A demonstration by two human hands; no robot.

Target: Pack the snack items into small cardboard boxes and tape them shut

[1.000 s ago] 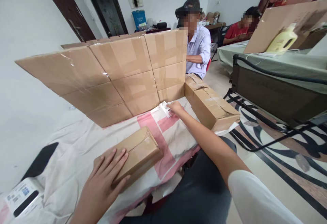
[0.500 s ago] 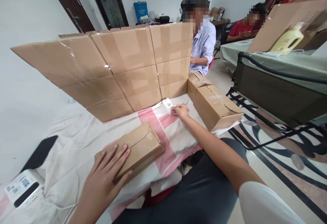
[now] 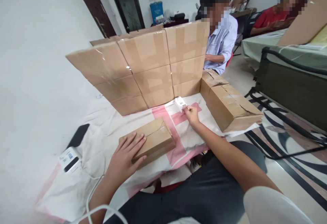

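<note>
My left hand (image 3: 126,159) lies flat with its fingers stretched over the top of a small closed cardboard box (image 3: 150,135). That box rests on the pink and white cloth (image 3: 189,135). Farther forward, my right hand (image 3: 191,115) is closed in a pinch at the near end of a small white item (image 3: 181,104) with dark printed marks on it. The item stays low over the cloth, close to the foot of the cardboard wall. The fingers partly cover its near end, so I cannot see exactly where they grip it.
A tall wall of taped cardboard boxes (image 3: 150,67) stands at the back. A long carton (image 3: 230,98) sits at the right. A white device (image 3: 70,161) with a cable (image 3: 93,190) and a black phone-like slab (image 3: 79,135) lie left. A person (image 3: 222,43) sits behind the wall.
The view has swung left, so everything appears farther right. The white item now shows a printed face where an opening showed before. My left hand stays on the small box.
</note>
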